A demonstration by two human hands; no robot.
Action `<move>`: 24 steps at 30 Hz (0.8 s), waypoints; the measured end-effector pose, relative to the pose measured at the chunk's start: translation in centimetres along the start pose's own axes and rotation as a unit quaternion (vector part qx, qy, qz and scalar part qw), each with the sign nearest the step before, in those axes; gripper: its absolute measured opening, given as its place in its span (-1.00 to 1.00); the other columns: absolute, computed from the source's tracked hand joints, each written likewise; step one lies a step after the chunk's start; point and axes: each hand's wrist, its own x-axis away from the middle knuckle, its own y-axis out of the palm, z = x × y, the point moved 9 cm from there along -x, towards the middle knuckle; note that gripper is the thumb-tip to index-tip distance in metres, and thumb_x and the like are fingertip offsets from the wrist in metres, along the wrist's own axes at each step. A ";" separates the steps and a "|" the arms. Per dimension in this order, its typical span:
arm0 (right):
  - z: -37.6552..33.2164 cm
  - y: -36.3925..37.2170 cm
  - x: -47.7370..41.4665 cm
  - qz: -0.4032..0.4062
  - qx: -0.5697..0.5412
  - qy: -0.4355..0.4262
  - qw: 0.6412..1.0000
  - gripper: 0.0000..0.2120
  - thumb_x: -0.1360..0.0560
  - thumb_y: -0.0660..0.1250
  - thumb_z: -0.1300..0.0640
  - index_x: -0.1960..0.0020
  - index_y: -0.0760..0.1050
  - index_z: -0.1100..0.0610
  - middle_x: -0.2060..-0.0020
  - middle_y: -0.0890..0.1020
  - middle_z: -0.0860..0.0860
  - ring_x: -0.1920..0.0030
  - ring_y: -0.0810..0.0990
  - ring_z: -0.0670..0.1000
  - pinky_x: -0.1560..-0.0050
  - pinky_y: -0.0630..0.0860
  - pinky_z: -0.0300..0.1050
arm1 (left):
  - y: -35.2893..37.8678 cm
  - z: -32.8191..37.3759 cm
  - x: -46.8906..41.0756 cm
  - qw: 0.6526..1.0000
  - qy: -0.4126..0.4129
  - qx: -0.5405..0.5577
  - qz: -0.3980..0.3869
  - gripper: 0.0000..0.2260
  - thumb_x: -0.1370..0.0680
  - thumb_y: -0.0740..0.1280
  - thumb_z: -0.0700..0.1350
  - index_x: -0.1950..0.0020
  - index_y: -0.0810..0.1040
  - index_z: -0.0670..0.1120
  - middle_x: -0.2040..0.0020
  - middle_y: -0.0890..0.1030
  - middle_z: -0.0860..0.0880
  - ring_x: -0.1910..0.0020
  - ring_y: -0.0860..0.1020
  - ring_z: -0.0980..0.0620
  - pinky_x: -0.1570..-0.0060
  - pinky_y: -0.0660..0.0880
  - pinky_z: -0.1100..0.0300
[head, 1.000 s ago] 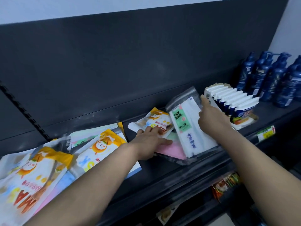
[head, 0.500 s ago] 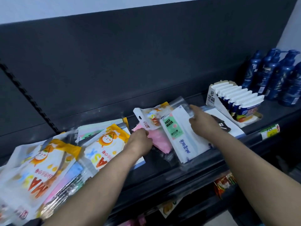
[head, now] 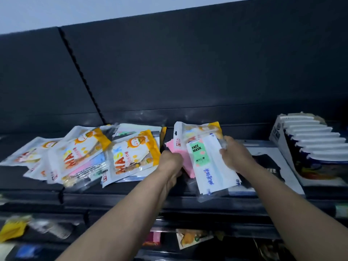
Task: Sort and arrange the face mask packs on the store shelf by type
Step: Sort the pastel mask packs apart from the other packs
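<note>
Since blurred goods (head: 194, 239) lie on a lower level right beneath, anything that slips off the shelf's (head: 188, 201) front edge would drop out of the sort. The clear pack (head: 212, 166) looks likeliest to go. It is slick film, and its lower end seems to reach past that front edge with nothing under it, so a slack grip could let it slide.

The right hand (head: 235, 157) grips the clear pack's right edge, fingers curled round it. The left hand (head: 170, 163) is curled round the left side of the pink pack (head: 178, 153), which lies under the clear one. An orange pack (head: 199, 129) is fanned behind both, toward the shelf's rear edge.

With three types overlapping between the hands, I judge that pulling one free may drag its neighbour along, and a pack would land in the wrong stack.

Just left of the left hand, the pile (head: 130, 157) of orange packs sprawls toward the shelf's left end, overlapped and tilted. A forearm sweeping across could push its front packs over the edge.

Toward the right end, a flat black-and-white pack (head: 271, 166) lies beside the right wrist. The box (head: 308, 147) of tubes stands beyond it, near enough for a wide swing to knock.
</note>
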 end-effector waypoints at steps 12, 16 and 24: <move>-1.0 -3.4 1.3 0.042 -0.099 -0.077 0.991 -0.55 -0.60 0.16 0.18 -0.47 0.21 0.03 -0.21 0.57 0.13 -0.15 0.54 0.18 0.01 0.44 -0.06 | -1.1 2.3 1.0 0.998 0.002 0.012 0.064 -0.83 -0.49 0.32 -0.28 -0.06 0.51 -0.29 0.08 0.63 -0.25 0.24 0.61 -0.17 0.38 0.58 0.06; -3.8 -3.3 1.9 0.037 -0.132 -0.118 0.983 -0.53 -0.60 0.12 0.18 -0.47 0.15 -0.04 -0.24 0.54 0.06 -0.11 0.53 0.16 0.00 0.45 -0.04 | -7.2 4.9 1.4 0.973 0.093 -0.133 0.161 -0.83 -0.41 0.18 -0.27 0.12 0.54 -0.26 0.24 0.56 -0.20 0.26 0.59 -0.19 0.25 0.57 0.02; -13.9 1.6 4.3 -0.018 -0.188 -0.229 0.955 -0.62 -0.58 0.11 0.17 -0.30 0.35 -0.19 0.03 0.57 -0.04 0.10 0.51 0.03 0.16 0.40 -0.10 | -22.0 4.6 5.6 0.920 0.143 -0.171 0.321 -0.71 -0.51 0.14 -0.23 -0.23 0.40 -0.16 -0.03 0.58 -0.17 0.07 0.57 -0.22 0.09 0.52 0.01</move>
